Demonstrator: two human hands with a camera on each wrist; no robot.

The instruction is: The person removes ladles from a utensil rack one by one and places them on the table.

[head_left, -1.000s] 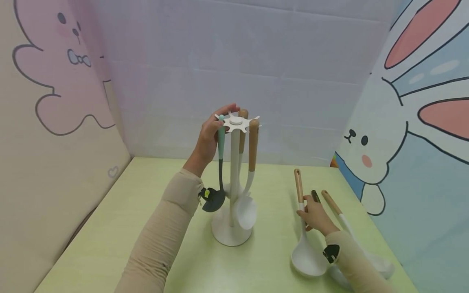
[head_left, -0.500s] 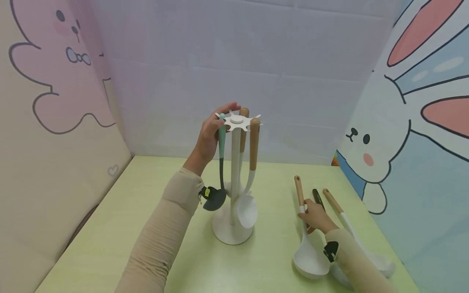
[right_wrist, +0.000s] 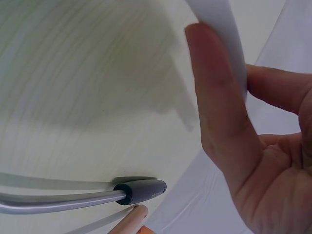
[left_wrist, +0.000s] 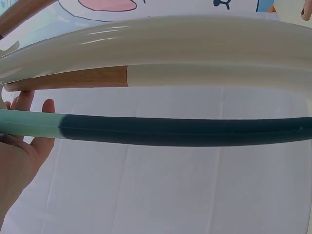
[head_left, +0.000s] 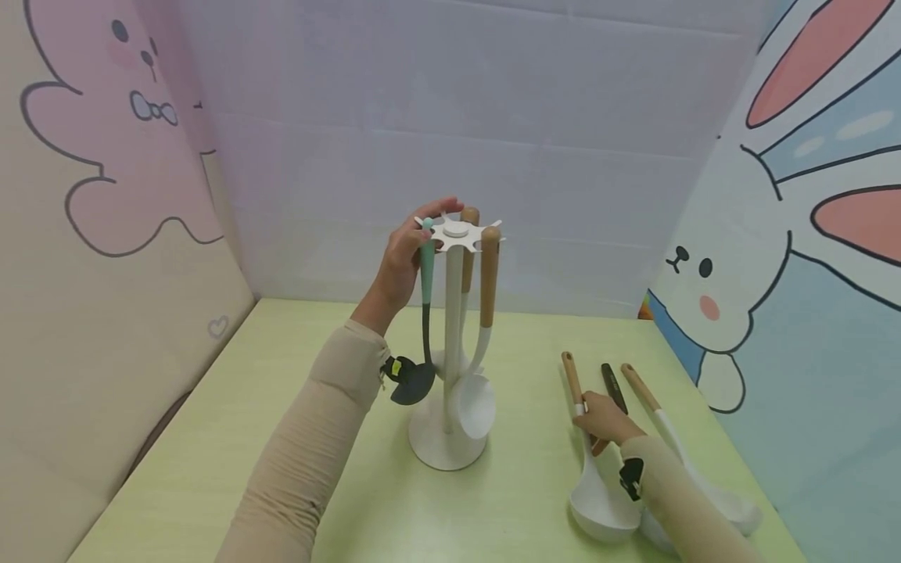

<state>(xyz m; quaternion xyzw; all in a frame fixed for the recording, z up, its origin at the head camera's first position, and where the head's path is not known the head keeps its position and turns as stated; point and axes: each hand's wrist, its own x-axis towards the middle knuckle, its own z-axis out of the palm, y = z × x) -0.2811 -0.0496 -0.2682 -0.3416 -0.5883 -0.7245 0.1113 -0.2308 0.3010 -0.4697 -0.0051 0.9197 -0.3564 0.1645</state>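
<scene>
A white utensil stand bears a ladle with a teal handle and dark bowl, plus two wooden-handled white utensils; the front one ends in a broad white head. My left hand grips the stand's top, its thumb at the teal handle and its fingers reaching behind. In the left wrist view, the fingers show past the teal handle. On the right, my right hand pinches the white shaft of a wooden-handled ladle just below the handle. The thumb lies along that shaft in the right wrist view.
Beside the right hand lies a utensil with a black handle and metal shaft. Farther right lies another white utensil with a wooden handle. The yellow-green table meets a pale back wall and printed side walls.
My right hand and the ladle it pinches have shifted slightly toward me, the handle end dropping lower in the head view. The left hand still holds the stand's top.
</scene>
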